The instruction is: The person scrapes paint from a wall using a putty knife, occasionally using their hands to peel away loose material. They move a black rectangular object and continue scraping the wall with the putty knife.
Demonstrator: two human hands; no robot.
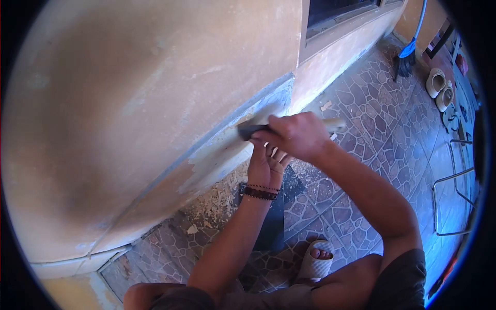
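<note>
My right hand (302, 135) is closed around a scraper (249, 131) with a dark, flat end against the lower wall. A pale handle end sticks out past the right side of that hand. Just below, my left hand (267, 164), with a braided bracelet at the wrist, has its thumb at the dark part of the scraper; its other fingers are bent and partly hidden behind the right hand. Where the scraper meets the wall (222, 142), the surface is patchy, with paint or plaster stripped to a pale layer.
Flakes and chips (212, 204) are scattered along the wall's foot. A dark flat sheet (269, 227) lies on the stone-patterned floor (372, 103). My sandalled foot (318, 258) is close by. Further right are a broom (405, 62), pale shoes (439, 88) and a metal frame (436, 206).
</note>
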